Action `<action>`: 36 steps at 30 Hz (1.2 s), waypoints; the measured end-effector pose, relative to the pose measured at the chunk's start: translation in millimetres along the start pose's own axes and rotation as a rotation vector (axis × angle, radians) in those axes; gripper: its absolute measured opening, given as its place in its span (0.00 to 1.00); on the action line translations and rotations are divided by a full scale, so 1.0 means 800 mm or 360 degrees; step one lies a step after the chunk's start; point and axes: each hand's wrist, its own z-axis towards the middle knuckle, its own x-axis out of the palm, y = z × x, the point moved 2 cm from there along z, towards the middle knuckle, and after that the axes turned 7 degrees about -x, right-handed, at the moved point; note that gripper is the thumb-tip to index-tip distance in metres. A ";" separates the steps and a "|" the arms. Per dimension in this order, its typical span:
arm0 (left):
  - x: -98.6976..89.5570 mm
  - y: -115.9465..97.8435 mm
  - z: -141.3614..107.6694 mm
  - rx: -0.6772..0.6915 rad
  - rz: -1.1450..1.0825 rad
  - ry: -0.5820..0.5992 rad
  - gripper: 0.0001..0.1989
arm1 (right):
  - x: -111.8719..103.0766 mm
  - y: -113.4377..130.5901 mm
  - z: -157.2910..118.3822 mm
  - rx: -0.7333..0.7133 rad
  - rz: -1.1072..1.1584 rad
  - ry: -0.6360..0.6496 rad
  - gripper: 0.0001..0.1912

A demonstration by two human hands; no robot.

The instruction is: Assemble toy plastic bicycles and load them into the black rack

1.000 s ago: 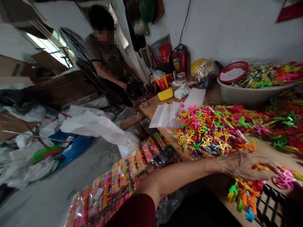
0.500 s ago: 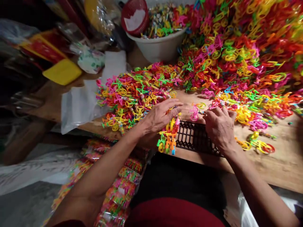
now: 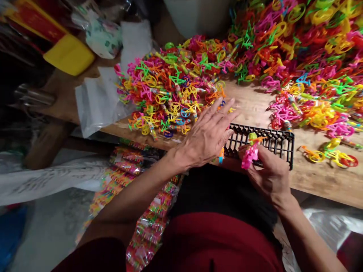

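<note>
My left hand (image 3: 208,132) lies stretched out, palm down, over the left end of a black slotted rack (image 3: 279,145) at the table's front edge. It covers most of the colourful toys at that end; a blue and orange bit shows below the fingers. Over the middle of the rack, my right hand (image 3: 269,172) pinches a small plastic toy bicycle (image 3: 250,155), mostly pink with orange and yellow-green parts. The rack's right part holds no toys. Left of my left hand spreads a heap of bright toy bicycles and candy-like tubes (image 3: 170,94).
A larger pile of plastic toys (image 3: 317,49) rises at the back right. Loose yellow and red toy bicycles (image 3: 337,153) lie right of the rack. Clear plastic bags (image 3: 95,102) are at the left, a white tub (image 3: 198,15) behind. Packed strips of toys (image 3: 153,219) hang below the table edge.
The view has tilted down. My right hand has come back from the table behind the rack, bringing the pink toy bicycle over it. My left hand has flattened over the rack's left end.
</note>
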 end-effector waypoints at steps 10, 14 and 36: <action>0.016 0.011 0.001 0.0067 -0.0033 -0.0107 0.25 | 0.053 -0.003 0.001 0.0134 0.0135 -0.0032 0.09; 0.015 0.012 0.000 0.0052 -0.0062 -0.0098 0.26 | 0.053 -0.001 0.009 -0.0002 0.0128 -0.0011 0.11; 0.011 -0.016 -0.003 0.0010 0.0024 -0.0109 0.27 | 0.064 0.001 0.002 -0.0225 -0.0155 0.0103 0.11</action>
